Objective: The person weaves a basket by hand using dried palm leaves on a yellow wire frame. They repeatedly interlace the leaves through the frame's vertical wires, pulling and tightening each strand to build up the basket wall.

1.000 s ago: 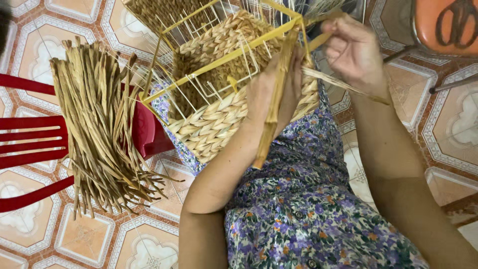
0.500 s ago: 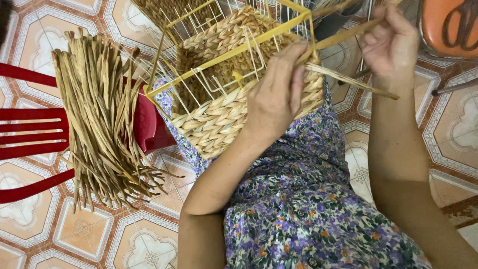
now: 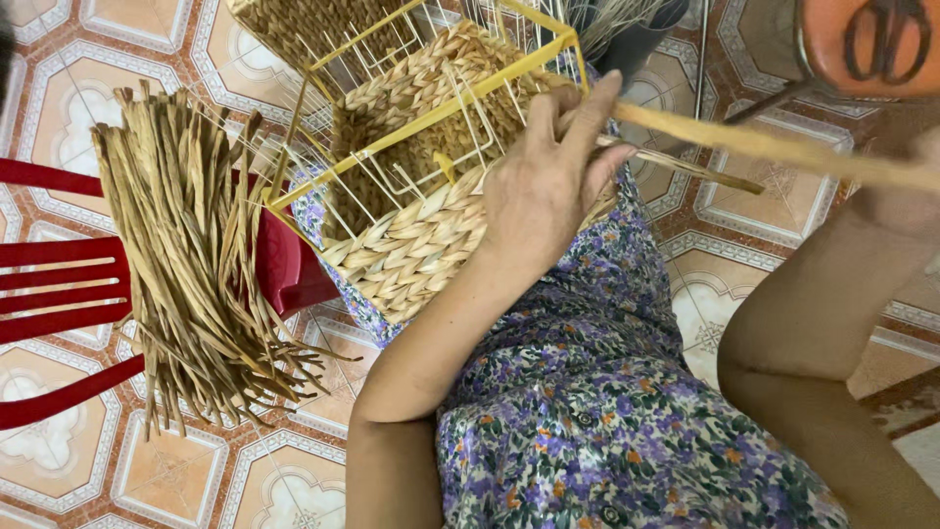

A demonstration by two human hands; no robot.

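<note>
- Left hand (image 3: 543, 186) lies palm-down on the near corner of the basket (image 3: 411, 245), fingers curled over the rim and pinching a flat straw strand (image 3: 774, 147) against the weave; grip closed on the strand.
- Strand runs from under the left fingers out to the right, taut, toward the right edge of the view.
- Right hand: only the forearm shows, reaching to the right edge; hand itself out of view, grip cannot be told.
- Basket sits tilted on the lap, on the flowered dress (image 3: 587, 421). Yellow wire frame (image 3: 441, 108) stands above the braided lower wall; thin white ribs stick up inside.
- Bundle of loose straw strands (image 3: 186, 274) lies across a red plastic stool (image 3: 59, 294), just left of the basket, not touching the hands.
- Scissors (image 3: 886, 34) rest on an orange seat at top right, well apart from the basket.
- Patterned tile floor (image 3: 166, 460) underneath.
</note>
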